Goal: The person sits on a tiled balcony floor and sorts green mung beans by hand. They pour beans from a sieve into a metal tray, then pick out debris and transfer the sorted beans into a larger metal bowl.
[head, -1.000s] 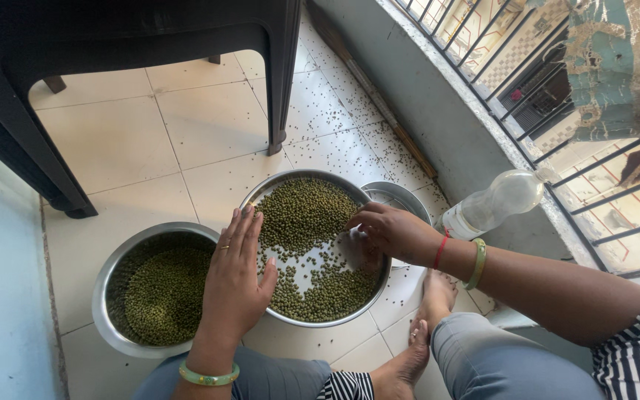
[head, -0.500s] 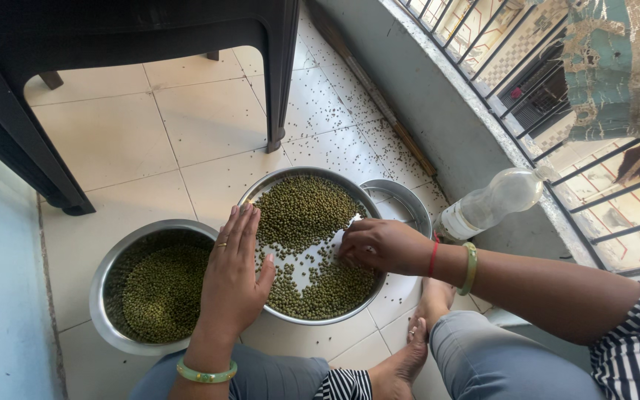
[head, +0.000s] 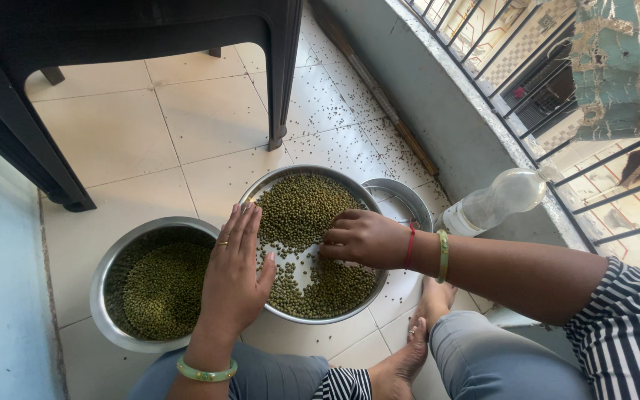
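Note:
A round steel plate (head: 301,318) on the tiled floor holds green mung beans (head: 298,207), with a bare patch in its middle. My left hand (head: 232,274) lies flat with fingers together on the plate's left rim. My right hand (head: 362,238) is over the middle of the plate, fingers curled down onto the beans. Whether it holds any beans is hidden. To the left stands a steel bowl (head: 109,259) with more mung beans (head: 161,285). Both wrists wear green bangles.
A second, smaller steel plate (head: 405,196) peeks out behind the first. A clear plastic bottle (head: 494,200) lies by the low wall under the railing. A black plastic chair (head: 112,44) stands ahead. My bare feet (head: 424,326) rest below the plate. Spilled grains dot the tiles.
My right hand has slid left from the plate's right rim to its middle, sweeping over the beans. My left hand has stayed on the left rim.

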